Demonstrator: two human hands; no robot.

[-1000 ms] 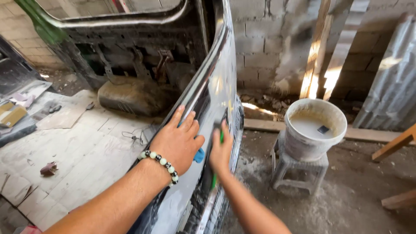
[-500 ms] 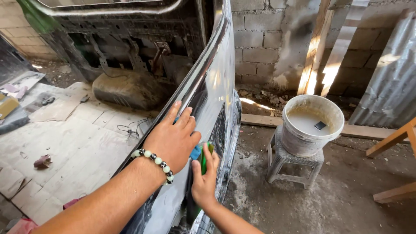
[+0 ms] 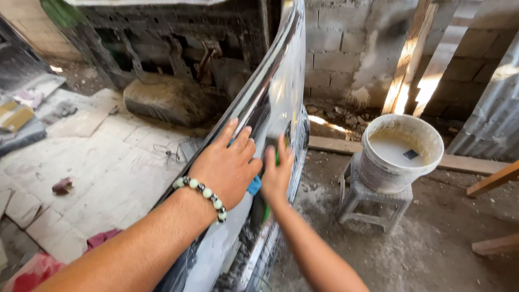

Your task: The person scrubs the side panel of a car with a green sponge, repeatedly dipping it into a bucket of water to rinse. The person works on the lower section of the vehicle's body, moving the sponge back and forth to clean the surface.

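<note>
Our left hand [image 3: 230, 165] lies spread flat on the panel [image 3: 281, 94]; right hand [image 3: 277, 173] pinches a green pad [image 3: 277, 157], mostly hidden behind fingers.

Bucket [image 3: 401, 152] on stool [image 3: 369, 204], right of car panel [image 3: 281, 103], block wall [image 3: 346, 48] behind

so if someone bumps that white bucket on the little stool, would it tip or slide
The white bucket looks fairly heavy, since pale liquid fills much of it. It overhangs the small stool, so a hard bump could probably tip it. The liquid would likely slosh.
</note>
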